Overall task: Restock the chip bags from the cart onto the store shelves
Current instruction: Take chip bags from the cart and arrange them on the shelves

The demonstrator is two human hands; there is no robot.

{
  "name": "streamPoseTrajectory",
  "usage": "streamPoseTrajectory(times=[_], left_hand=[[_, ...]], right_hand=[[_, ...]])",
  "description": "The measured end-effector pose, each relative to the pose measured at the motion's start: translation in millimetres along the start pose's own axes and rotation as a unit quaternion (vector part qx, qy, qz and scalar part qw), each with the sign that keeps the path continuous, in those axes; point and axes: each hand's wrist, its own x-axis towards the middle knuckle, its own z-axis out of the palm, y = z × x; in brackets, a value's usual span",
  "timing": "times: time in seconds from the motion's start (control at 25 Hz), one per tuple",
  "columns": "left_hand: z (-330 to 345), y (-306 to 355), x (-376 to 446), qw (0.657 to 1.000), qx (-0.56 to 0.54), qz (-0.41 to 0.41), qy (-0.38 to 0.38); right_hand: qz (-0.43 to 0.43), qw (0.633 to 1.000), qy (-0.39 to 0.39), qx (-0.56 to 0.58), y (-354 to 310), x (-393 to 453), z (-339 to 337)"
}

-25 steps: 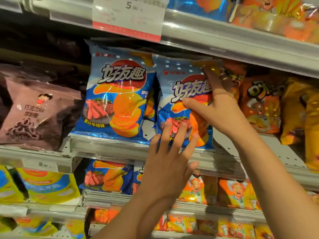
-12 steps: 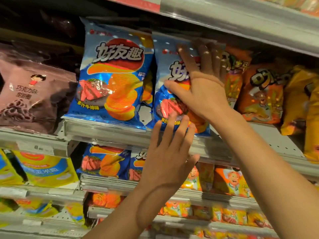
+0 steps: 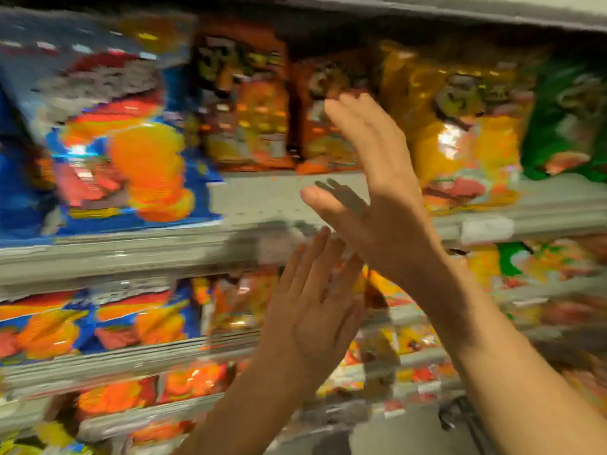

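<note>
Before blurred shelves (image 3: 230,254), left hand (image 3: 312,310) and right hand (image 3: 377,192) hover spread and empty, blue chip bag (image 3: 121,152) shelved at left; likely next, fetching another from the unseen cart.

A big blue chip bag (image 3: 121,149) stands upright at the left end of the upper shelf (image 3: 262,198), right at the front edge. It has a red patch with blurry letters at the top and yellow-orange chips drawn in the middle. It is shiny and puffy. To its right, farther back on the same shelf, stand two orange chip bags (image 3: 249,103), then a yellow chip bag (image 3: 466,126), then a green chip bag (image 3: 571,116) at the right end. On the shelf below, more blue chip bags (image 3: 98,320) stand in a row at the left. Everything is blurry.
</note>
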Motion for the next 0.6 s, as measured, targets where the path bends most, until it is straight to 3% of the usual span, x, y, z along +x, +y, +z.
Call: streamPoseTrajectory(times=[0.12, 0.24, 0.52, 0.6], left_hand=[[83.1, 77.5, 23.6, 0.996, -0.057, 0.036, -0.057], [166.1, 151.6, 41.7, 0.979, -0.132, 0.055, -0.144], [336.9, 281.9, 73.9, 0.928, -0.21, 0.073, -0.3], [383.8, 297.0, 76.9, 0.911, -0.212, 0.073, -0.347]], right_hand=[[0.053, 0.997, 0.052, 0.021, 73.6, -76.1, -81.4], [0.194, 0.975, 0.109, 0.021, 144.0, -159.1, -151.0], [0.416, 0.884, 0.214, -0.017, 287.6, -330.8, -255.6], [0.494, 0.845, 0.203, -0.019, 318.7, -377.5, -265.2]])
